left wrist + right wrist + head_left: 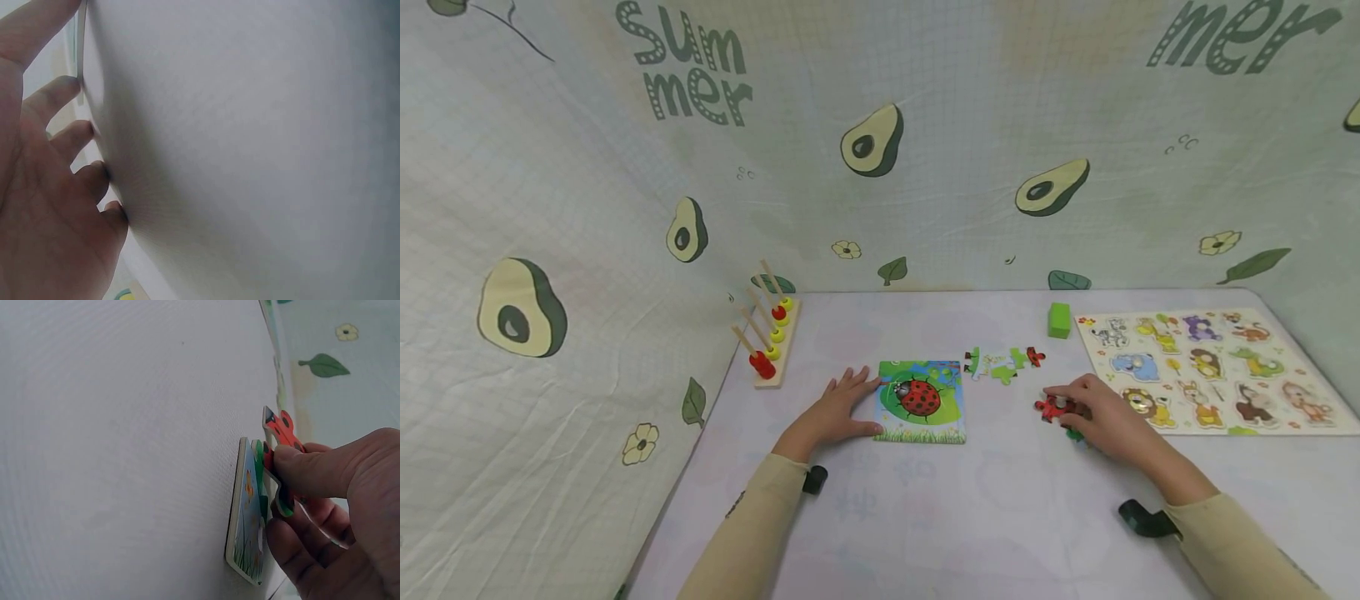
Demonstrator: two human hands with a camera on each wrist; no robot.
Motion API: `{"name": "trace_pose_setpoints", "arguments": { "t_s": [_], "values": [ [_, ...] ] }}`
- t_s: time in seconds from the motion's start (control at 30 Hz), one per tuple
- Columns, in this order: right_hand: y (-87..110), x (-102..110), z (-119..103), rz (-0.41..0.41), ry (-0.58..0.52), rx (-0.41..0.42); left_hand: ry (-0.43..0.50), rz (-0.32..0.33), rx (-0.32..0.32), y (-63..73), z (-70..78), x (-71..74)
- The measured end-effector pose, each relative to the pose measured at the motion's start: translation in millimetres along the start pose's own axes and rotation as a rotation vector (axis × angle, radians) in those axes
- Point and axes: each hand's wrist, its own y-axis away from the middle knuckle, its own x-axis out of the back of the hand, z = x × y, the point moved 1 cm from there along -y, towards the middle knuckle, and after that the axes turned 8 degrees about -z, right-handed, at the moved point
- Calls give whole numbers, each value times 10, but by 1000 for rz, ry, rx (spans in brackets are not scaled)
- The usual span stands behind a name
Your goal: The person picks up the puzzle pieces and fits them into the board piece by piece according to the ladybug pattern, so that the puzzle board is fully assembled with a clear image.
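Observation:
My left hand (838, 414) lies with fingers spread at the left side of a square ladybug picture board (919, 402); index finger and thumb touch its edge. In the left wrist view the fingertips (84, 129) rest on the table. My right hand (1105, 417) pinches a red, black-spotted puzzle piece (284, 430) between thumb and fingers, just above the table. Under that hand a piece with grass and blue sky (245, 519) is partly hidden, beside a bit of green (1075, 435). Several loose green, white and red puzzle pieces (1000, 367) lie right of the board's top corner.
A wooden peg counter (784, 350) with red and yellow beads stands at the back left. Toward the back right lie a green block (1059, 320) and an animal peg board (1217, 375). An avocado-print cloth (955, 233) hangs behind the white table (925, 525).

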Motion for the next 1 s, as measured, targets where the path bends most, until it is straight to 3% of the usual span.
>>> {"name": "trace_pose_setpoints", "arguments": {
  "t_s": [0.37, 1.0],
  "values": [
    [-17, 6, 39, 65, -30, -27, -10, -2, -5, -4, -5, 4],
    [-69, -26, 1, 74, -140, -116, -6, 9, -29, -7, -16, 5]
  ]
}}
